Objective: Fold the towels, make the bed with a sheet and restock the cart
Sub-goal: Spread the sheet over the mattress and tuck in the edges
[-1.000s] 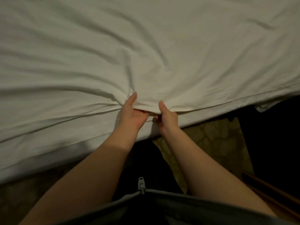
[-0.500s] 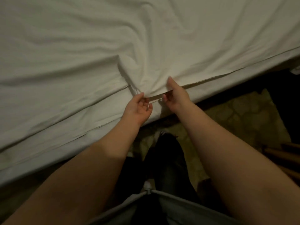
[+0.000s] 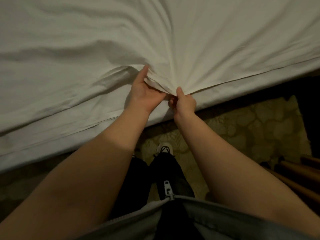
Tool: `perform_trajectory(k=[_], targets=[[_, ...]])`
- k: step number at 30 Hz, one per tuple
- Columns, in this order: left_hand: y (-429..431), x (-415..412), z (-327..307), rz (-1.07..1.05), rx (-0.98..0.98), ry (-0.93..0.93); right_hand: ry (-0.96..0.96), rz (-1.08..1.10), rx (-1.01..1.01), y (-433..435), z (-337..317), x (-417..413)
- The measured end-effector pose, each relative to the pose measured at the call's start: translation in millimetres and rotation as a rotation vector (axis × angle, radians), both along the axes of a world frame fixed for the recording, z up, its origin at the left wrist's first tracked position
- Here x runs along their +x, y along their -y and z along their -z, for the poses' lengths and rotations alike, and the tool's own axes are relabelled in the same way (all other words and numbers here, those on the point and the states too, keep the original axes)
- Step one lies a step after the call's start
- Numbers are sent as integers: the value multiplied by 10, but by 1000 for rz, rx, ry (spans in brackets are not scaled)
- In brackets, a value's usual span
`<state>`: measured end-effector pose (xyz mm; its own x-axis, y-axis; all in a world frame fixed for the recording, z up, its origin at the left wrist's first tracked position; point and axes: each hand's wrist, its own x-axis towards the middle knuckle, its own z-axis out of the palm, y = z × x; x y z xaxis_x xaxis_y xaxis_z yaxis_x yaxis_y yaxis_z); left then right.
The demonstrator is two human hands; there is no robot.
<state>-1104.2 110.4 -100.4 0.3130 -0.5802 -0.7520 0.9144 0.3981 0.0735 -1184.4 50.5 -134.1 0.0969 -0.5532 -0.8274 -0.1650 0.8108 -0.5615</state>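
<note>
Pinching the near hem of the white cloth bed sheet point(image 3: 190, 49) with the right hand point(image 3: 186, 103): thumb pressed on top, fingers curled beneath. Gripping again with the left hand point(image 3: 143, 96), which half a second ago hung loosely curled just off the edge. Now thumb stretched up over a gathered fold, fingers tucked under the cloth and mostly hidden. Held almost touching each other at the bedside.

Pulled taut as a result, with creases fanning out from the pinch across the bed top, sharper than before. Draped over the white mattress side point(image 3: 69, 132), not yet tucked.

Likely midway through making the bed: drawing smooth before tucking. Standing in a white shoe point(image 3: 164, 147) on a yellowish patterned rug point(image 3: 251, 129). No towels or cart in view.
</note>
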Motion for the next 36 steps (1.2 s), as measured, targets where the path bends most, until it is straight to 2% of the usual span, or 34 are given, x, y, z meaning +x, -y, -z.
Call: perform_trajectory(k=[6, 11, 17, 20, 23, 27, 29, 33, 36], targets=[[-435, 144, -8, -145, 133, 4, -42, 69, 11, -133, -47, 121], [-844, 376, 58, 53, 307, 33, -45, 133, 27, -351, -88, 274], [-1264, 433, 18, 223, 197, -27, 172, 160, 228, -736, -326, 651], [-1407, 479, 26, 260, 177, -92, 221, 207, 254, -900, -339, 748], [-1444, 644, 23, 188, 199, -139, 204, 282, 210, -993, -221, 610], [-1337, 780, 0, 50, 362, -153, 118, 237, 165, -990, -153, 445], [-1319, 791, -2, -28, 425, -135, 156, 240, 181, -1014, -188, 451], [-1505, 796, 19, -216, 395, -95, 280, 355, 233, -1052, -289, 517], [-1709, 720, 83, -207, 382, -83, 367, 340, 264, -1071, -319, 617]])
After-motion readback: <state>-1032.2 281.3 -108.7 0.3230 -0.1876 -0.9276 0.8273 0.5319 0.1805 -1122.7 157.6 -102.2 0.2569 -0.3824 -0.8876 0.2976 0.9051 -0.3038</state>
